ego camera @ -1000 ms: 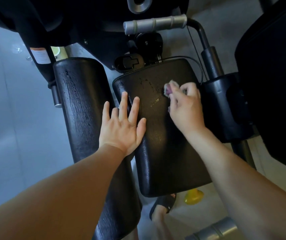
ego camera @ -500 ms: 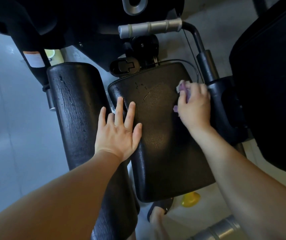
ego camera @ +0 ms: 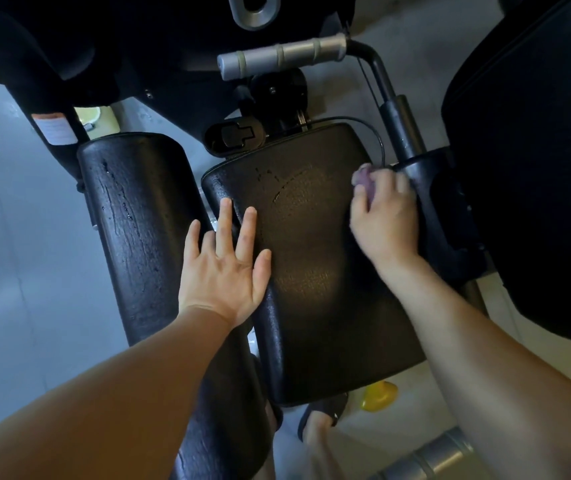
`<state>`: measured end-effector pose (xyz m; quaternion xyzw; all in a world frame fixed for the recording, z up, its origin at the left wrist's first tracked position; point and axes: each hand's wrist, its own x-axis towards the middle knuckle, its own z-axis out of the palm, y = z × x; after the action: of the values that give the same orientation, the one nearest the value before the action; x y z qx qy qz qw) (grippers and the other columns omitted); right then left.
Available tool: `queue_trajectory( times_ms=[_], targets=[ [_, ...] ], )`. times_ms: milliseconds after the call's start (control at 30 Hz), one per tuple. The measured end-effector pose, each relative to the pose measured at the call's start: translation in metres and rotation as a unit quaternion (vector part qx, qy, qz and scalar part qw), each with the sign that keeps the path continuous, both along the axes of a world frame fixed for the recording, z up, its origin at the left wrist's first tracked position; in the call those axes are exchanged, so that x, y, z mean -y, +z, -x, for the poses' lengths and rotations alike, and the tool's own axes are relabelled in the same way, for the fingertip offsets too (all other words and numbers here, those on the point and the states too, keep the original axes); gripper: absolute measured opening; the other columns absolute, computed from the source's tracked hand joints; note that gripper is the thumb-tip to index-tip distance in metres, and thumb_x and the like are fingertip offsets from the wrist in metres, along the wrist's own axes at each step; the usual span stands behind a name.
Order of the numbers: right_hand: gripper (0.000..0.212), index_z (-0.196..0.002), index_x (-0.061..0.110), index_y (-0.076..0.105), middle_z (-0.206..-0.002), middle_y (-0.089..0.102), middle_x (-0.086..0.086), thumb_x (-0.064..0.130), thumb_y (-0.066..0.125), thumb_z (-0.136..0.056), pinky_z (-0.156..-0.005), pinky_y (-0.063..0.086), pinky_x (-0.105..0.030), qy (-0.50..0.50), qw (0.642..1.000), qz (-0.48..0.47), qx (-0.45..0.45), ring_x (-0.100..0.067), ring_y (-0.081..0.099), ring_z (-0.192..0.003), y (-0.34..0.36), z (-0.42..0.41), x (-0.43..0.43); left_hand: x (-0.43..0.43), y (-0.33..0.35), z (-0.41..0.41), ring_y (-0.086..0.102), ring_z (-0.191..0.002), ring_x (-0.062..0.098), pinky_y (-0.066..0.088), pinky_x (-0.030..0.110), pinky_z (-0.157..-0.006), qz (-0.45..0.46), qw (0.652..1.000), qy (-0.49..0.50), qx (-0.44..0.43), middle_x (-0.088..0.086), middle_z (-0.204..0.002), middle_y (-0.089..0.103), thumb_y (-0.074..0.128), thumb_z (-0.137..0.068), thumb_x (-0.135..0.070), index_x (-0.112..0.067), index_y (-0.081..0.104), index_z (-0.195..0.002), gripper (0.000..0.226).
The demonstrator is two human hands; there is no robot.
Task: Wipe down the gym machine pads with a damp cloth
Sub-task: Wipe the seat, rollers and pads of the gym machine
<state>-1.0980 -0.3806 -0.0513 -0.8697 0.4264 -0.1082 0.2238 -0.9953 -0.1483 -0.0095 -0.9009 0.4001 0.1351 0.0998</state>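
The flat seat pad [ego camera: 315, 271] is filling the middle of the view, and damp streaks are showing across its far half while its near half is looking dry. A rounded roller pad [ego camera: 138, 230] is lying just left of it, carrying wet trails down its length, and a larger dark pad [ego camera: 533, 168] is sitting at the right, apart from both hands.

The left hand [ego camera: 223, 271] is lying flat with fingers spread across the seat pad's left edge, holding nothing and seemingly bracing. The right hand [ego camera: 382, 213] is bunching a small purple cloth [ego camera: 363, 180] at the seat pad's far right edge, fingers curled tightly around it.

The main risk, as I judge it, is that the cloth is working right beside a thin black cable [ego camera: 379, 142] and the dark post bracket [ego camera: 433, 202]; a wider stroke could snag the cable or knock knuckles on metal. The cloth is wadded so small that it may be leaving gaps. The braced palm is also covering a patch that could get missed, and could slip on wet vinyl.
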Motion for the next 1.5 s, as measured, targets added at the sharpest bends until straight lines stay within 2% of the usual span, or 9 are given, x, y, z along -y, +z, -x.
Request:
queue_trajectory(
  times_ms=[200,367,467,600,767,833,1100,1300,1500],
  targets=[
    [0.025,-0.118,0.009,0.059,-0.112,0.053,-0.010,0.020,0.058,-0.095,-0.079,0.055,-0.034,0.230,0.972,0.002,0.040,-0.021,0.057,-0.097,0.016,0.032,-0.034,0.002,0.000,0.000,0.060,-0.115,0.034,0.020,0.055,-0.123,-0.009,1.000,0.002,0.005,0.028,-0.164,0.018,0.003,-0.104,-0.055,-0.014,0.012,-0.162,0.071],
    [0.034,-0.132,0.006,0.056,-0.120,0.053,-0.020,0.021,0.049,-0.101,-0.089,0.054,-0.042,-0.043,0.999,0.021,-0.010,-0.035,0.058,-0.104,-0.002,0.033,-0.009,0.002,0.001,0.001,0.058,-0.120,0.033,0.018,0.054,-0.124,-0.009,1.000,0.003,0.011,0.026,-0.165,0.017,0.002,-0.104,-0.054,-0.015,0.009,-0.162,0.070],
    [0.029,-0.117,0.003,0.061,-0.115,0.055,-0.020,0.017,0.048,-0.095,-0.087,0.051,-0.046,0.003,0.999,0.040,-0.005,-0.037,0.055,-0.101,0.001,0.035,-0.027,0.002,0.000,0.001,0.057,-0.122,0.033,0.018,0.053,-0.124,-0.008,1.000,0.001,0.016,0.026,-0.165,0.015,0.001,-0.104,-0.054,-0.016,0.008,-0.162,0.070],
    [0.026,-0.115,0.010,0.062,-0.118,0.053,-0.008,0.019,0.051,-0.094,-0.086,0.053,-0.035,0.187,0.982,-0.030,0.029,-0.022,0.054,-0.105,0.020,0.057,-0.054,0.003,-0.002,0.002,0.056,-0.124,0.034,0.019,0.053,-0.123,-0.010,1.000,0.004,0.026,0.026,-0.165,0.015,0.005,-0.103,-0.053,-0.016,0.010,-0.162,0.070],
    [0.025,-0.114,0.010,0.062,-0.119,0.058,-0.015,0.018,0.047,-0.096,-0.090,0.052,-0.043,-0.038,0.999,0.018,0.001,-0.035,0.058,-0.105,0.004,0.069,-0.021,0.002,-0.003,0.004,0.055,-0.126,0.035,0.018,0.052,-0.124,-0.006,0.999,0.006,0.032,0.026,-0.166,0.013,0.005,-0.103,-0.053,-0.016,0.010,-0.162,0.069],
    [0.023,-0.111,0.009,0.063,-0.116,0.060,-0.016,0.017,0.048,-0.097,-0.089,0.051,-0.047,-0.053,0.998,0.012,-0.018,-0.038,0.058,-0.103,0.000,0.076,-0.023,0.002,-0.003,0.004,0.055,-0.126,0.036,0.019,0.052,-0.123,-0.003,0.999,0.006,0.032,0.026,-0.166,0.013,0.006,-0.104,-0.052,-0.016,0.011,-0.162,0.069],
    [0.023,-0.115,0.009,0.068,-0.117,0.058,-0.010,0.005,0.055,-0.095,-0.092,0.052,-0.041,0.227,0.971,-0.049,0.055,-0.029,0.057,-0.106,0.029,0.111,-0.084,0.001,-0.002,0.004,0.055,-0.125,0.038,0.021,0.053,-0.122,0.011,1.000,-0.003,0.026,0.028,-0.165,0.013,0.007,-0.104,-0.053,-0.014,0.013,-0.161,0.070],
    [0.032,-0.123,0.010,0.061,-0.117,0.057,-0.017,0.006,0.055,-0.091,-0.084,0.056,-0.047,-0.097,0.995,-0.009,-0.036,-0.035,0.061,-0.099,0.013,0.126,-0.070,0.000,-0.001,0.004,0.056,-0.123,0.038,0.022,0.052,-0.121,0.011,1.000,-0.003,0.023,0.028,-0.165,0.015,0.006,-0.103,-0.053,-0.015,0.012,-0.161,0.070],
    [0.023,-0.113,0.012,0.066,-0.113,0.057,-0.009,0.008,0.057,-0.092,-0.083,0.053,-0.035,0.151,0.987,-0.040,0.026,-0.026,0.059,-0.097,0.040,0.111,-0.112,-0.002,-0.001,0.004,0.058,-0.120,0.037,0.023,0.051,-0.121,0.020,1.000,-0.009,0.014,0.027,-0.166,0.013,0.007,-0.104,-0.053,-0.016,0.011,-0.161,0.069]
  ],
)
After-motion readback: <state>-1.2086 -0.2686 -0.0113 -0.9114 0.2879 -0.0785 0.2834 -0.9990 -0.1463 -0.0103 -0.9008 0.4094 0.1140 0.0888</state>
